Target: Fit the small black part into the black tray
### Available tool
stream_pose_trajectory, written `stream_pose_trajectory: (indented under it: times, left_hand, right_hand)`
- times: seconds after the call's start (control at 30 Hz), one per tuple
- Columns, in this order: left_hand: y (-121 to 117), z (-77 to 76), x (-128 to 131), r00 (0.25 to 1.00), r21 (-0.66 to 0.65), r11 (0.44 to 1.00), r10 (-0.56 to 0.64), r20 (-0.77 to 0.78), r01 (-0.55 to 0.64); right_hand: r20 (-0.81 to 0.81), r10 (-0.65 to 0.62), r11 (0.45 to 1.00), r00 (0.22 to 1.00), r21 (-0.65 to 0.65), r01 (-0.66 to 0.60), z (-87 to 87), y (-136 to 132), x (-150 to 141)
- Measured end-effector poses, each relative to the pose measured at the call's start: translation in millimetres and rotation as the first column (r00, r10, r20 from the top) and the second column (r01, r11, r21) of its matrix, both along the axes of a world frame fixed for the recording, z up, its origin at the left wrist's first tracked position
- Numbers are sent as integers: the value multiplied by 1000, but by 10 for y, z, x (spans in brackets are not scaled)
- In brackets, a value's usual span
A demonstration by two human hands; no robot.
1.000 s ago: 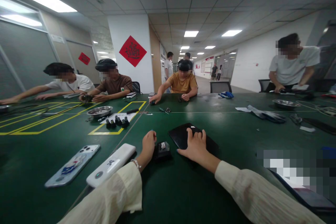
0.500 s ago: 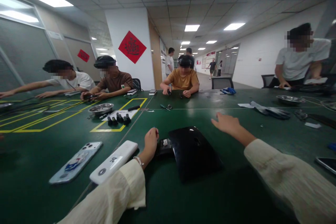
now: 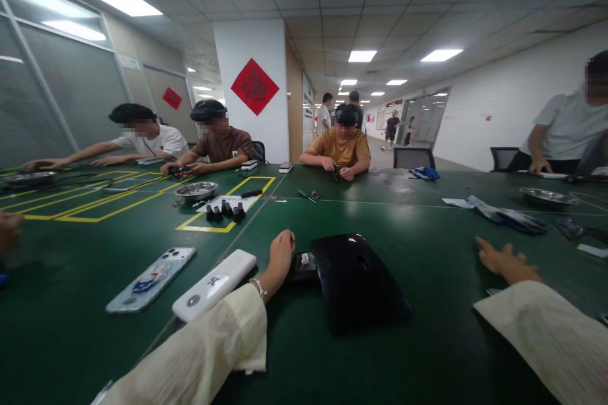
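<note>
My left hand (image 3: 281,255) is curled closed at the left end of a small black box-like device (image 3: 304,266) with a pale label on top. Whatever its fingers pinch is hidden. A glossy black curved panel (image 3: 358,281) leans over the right side of that device. Off to the right, my right hand (image 3: 507,262) is low over the green table with its fingers spread and nothing visible in them. Beside my left forearm are a white oblong device (image 3: 216,285) and a phone in a printed case (image 3: 151,281).
Several black cylindrical parts (image 3: 227,210) and a metal bowl (image 3: 196,190) are at the far left. Pliers (image 3: 308,195) lie mid-table. Gloves (image 3: 506,215) and another metal bowl (image 3: 548,197) are on the right. Across the table, a person in a yellow-brown shirt (image 3: 339,142) handles something dark.
My right hand has moved right and lower, away from the black panel. My left hand stays closed by the small device. The view has turned slightly left.
</note>
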State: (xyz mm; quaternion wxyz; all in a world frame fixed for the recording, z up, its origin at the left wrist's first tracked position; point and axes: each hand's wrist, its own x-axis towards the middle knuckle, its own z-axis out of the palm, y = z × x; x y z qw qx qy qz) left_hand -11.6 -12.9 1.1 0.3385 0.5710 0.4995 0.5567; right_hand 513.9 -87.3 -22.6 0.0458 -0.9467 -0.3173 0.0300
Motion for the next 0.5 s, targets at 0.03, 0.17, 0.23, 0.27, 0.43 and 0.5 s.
stream_pose_trajectory:
  times: [0.03,0.17,0.23,0.27,0.43,0.5]
  left_hand:
    - [-3,0,-1,1000,-1,1000,-2,3,2]
    - [14,-20,-8,1000,-9,1000,-4,13,4]
    - [28,-33,-10,1000,-16,1000,-8,22,9]
    - [34,-38,-11,999,-19,1000,-13,29,13]
    - [29,-26,-12,1000,-9,1000,-10,-12,10]
    - [23,-14,-13,999,2,1000,-5,-44,5]
  right_hand:
    - [7,37,999,999,8,-37,-21,20,39]
    - [13,133,991,991,19,-133,-29,84,99]
    - [16,163,986,986,27,-163,-30,103,102]
    - [20,176,984,984,31,-177,-33,110,104]
    - [29,218,975,975,40,-220,-43,125,122]
    - [41,218,975,975,42,-220,-34,123,111]
